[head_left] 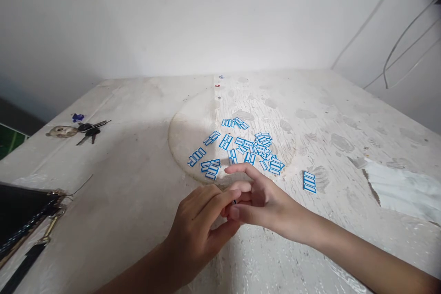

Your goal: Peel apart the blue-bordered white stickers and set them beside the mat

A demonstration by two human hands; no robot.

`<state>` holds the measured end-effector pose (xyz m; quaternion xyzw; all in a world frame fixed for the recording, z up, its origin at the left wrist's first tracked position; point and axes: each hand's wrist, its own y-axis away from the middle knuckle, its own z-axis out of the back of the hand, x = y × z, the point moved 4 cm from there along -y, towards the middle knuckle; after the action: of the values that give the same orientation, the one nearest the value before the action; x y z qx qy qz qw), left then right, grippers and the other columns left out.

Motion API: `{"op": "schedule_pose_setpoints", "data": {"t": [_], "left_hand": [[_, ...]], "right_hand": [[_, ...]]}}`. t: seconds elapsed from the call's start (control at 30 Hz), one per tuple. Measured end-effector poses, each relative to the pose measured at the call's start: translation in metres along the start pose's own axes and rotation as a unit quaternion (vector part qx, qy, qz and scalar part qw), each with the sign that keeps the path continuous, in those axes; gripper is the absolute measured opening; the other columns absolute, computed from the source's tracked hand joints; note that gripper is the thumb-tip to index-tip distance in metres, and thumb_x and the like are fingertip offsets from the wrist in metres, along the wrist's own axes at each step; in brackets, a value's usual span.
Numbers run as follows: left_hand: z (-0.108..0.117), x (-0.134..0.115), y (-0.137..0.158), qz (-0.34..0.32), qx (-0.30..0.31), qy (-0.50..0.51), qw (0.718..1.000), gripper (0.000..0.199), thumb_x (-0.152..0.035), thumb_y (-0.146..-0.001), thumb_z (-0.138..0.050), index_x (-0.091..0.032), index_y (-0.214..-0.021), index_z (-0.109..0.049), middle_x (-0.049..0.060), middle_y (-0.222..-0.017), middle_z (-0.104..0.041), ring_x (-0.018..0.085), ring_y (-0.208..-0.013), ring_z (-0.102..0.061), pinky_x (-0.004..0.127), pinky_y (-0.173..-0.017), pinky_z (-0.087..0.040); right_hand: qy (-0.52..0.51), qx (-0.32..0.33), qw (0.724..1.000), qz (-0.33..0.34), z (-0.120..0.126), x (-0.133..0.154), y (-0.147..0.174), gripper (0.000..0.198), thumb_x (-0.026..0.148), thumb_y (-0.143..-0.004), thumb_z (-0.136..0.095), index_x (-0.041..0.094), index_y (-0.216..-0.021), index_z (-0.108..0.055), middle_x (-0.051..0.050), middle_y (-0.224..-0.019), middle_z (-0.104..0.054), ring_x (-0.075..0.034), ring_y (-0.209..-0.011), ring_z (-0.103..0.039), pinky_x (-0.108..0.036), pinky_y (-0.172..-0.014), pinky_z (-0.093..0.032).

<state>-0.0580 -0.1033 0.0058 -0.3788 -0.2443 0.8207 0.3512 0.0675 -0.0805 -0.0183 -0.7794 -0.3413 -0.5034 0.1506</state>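
From where I stood: the left hand (198, 213) and right hand (263, 202) met fingertip to fingertip above the near part of the table (138, 234). Both looked pinched, thumbs against fingers, on a dark sliver (234, 201); right index stuck out free. Fingers hid nearly all of the sliver, so couldn't tell what it was.

Just beyond the hands, the blue-edged pieces (263, 149) lay flat in a loose heap, some overlapping, a few strays around it. A lone piece (309, 182) sat apart, to the right.

Handling, my read: very light, thin, fairly stiff, plastic or card. Narrow bars probably would have bent or snapped under a hard squeeze. Tabletop had a sheen, so pieces likely slid before they lifted. Best hold: thumb and index on opposite long edges, or nail under a corner where one overlapped another.
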Motion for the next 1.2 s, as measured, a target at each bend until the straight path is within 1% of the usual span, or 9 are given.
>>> {"op": "schedule_pose_setpoints", "data": {"t": [0.3, 0.5, 0.7, 0.77, 0.8, 0.87, 0.97, 1.03, 1.2], "left_hand": [[0.0, 0.0, 0.004, 0.003, 0.016, -0.008, 1.0, 0.034, -0.01, -0.076, -0.063, -0.015, -0.109, -0.055, 0.002, -0.071, -0.058, 0.013, -0.063, -0.053, 0.025, -0.059, -0.045], [0.006, 0.003, -0.003, 0.084, -0.025, 0.026, 0.996, 0.028, -0.014, -0.075, -0.066, -0.019, -0.102, -0.058, -0.001, -0.068, -0.057, 0.01, -0.058, -0.051, 0.021, -0.058, -0.045], [0.003, 0.008, 0.003, 0.151, 0.007, 0.07, 0.986, 0.038, -0.013, -0.074, -0.069, -0.024, -0.107, -0.055, 0.0, -0.087, -0.066, 0.012, -0.075, -0.059, 0.021, -0.07, -0.048], [0.0, 0.014, 0.007, 0.252, 0.022, 0.151, 0.955, 0.041, -0.019, -0.072, -0.071, -0.027, -0.108, -0.053, 0.0, -0.098, -0.067, 0.014, -0.084, -0.061, 0.023, -0.076, -0.048], [-0.002, 0.018, 0.009, 0.314, 0.028, 0.215, 0.924, 0.038, -0.025, -0.073, -0.07, -0.027, -0.106, -0.052, 0.0, -0.098, -0.067, 0.015, -0.084, -0.062, 0.025, -0.076, -0.049], [-0.01, 0.022, 0.013, 0.424, 0.039, 0.351, 0.834, 0.027, -0.038, -0.078, -0.063, -0.023, -0.097, -0.051, 0.002, -0.087, -0.068, 0.016, -0.075, -0.064, 0.028, -0.071, -0.051], [-0.021, 0.022, 0.012, 0.5, 0.062, 0.482, 0.717, 0.028, -0.045, -0.082, -0.055, -0.017, -0.081, -0.053, 0.003, -0.068, -0.066, 0.016, -0.06, -0.063, 0.027, -0.059, -0.051], [-0.025, 0.021, 0.011, 0.512, 0.074, 0.521, 0.679, 0.028, -0.041, -0.081, -0.058, -0.014, -0.077, -0.054, 0.003, -0.066, -0.064, 0.015, -0.059, -0.062, 0.025, -0.057, -0.05], [-0.027, 0.021, 0.01, 0.509, 0.083, 0.565, 0.644, 0.022, -0.034, -0.084, -0.057, -0.013, -0.078, -0.057, 0.003, -0.069, -0.064, 0.012, -0.06, -0.061, 0.022, -0.057, -0.049]], "right_hand": [[0.033, -0.001, 0.999, 0.021, 0.0, 0.001, 0.003, 0.047, 0.016, -0.083, -0.062, 0.029, -0.12, -0.035, 0.002, -0.088, -0.056, -0.015, -0.089, -0.059, -0.034, -0.078, -0.046], [-0.025, -0.048, 0.997, 0.063, 0.006, 0.014, -0.002, 0.031, 0.013, -0.085, -0.054, 0.022, -0.112, -0.041, 0.001, -0.09, -0.055, -0.009, -0.066, -0.061, -0.026, -0.064, -0.047], [0.027, -0.09, 0.991, 0.096, 0.009, 0.015, -0.001, 0.04, 0.004, -0.078, -0.055, 0.025, -0.11, -0.041, 0.002, -0.09, -0.05, -0.006, -0.065, -0.055, -0.02, -0.055, -0.043], [0.084, -0.105, 0.984, 0.115, 0.008, 0.017, 0.001, 0.04, 0.004, -0.08, -0.052, 0.026, -0.111, -0.041, 0.002, -0.091, -0.05, -0.006, -0.066, -0.053, -0.021, -0.057, -0.042], [0.119, -0.112, 0.978, 0.128, 0.008, 0.019, 0.002, 0.04, 0.004, -0.081, -0.05, 0.027, -0.112, -0.04, 0.002, -0.09, -0.05, -0.007, -0.067, -0.052, -0.022, -0.059, -0.041], [0.184, -0.119, 0.964, 0.153, 0.006, 0.023, 0.004, 0.04, 0.004, -0.083, -0.048, 0.027, -0.114, -0.039, 0.002, -0.09, -0.05, -0.008, -0.07, -0.051, -0.024, -0.061, -0.042], [0.249, -0.106, 0.948, 0.165, 0.002, 0.025, 0.006, 0.044, 0.002, -0.083, -0.045, 0.029, -0.118, -0.036, 0.001, -0.09, -0.049, -0.009, -0.07, -0.052, -0.026, -0.062, -0.043], [0.268, -0.094, 0.946, 0.159, 0.001, 0.025, 0.008, 0.048, 0.001, -0.082, -0.044, 0.03, -0.12, -0.034, 0.001, -0.091, -0.049, -0.01, -0.069, -0.053, -0.027, -0.062, -0.044], [0.203, -0.098, 0.965, 0.136, 0.003, 0.021, 0.008, 0.045, 0.003, -0.08, -0.046, 0.029, -0.116, -0.038, 0.002, -0.089, -0.048, -0.01, -0.068, -0.055, -0.029, -0.062, -0.047]]}}
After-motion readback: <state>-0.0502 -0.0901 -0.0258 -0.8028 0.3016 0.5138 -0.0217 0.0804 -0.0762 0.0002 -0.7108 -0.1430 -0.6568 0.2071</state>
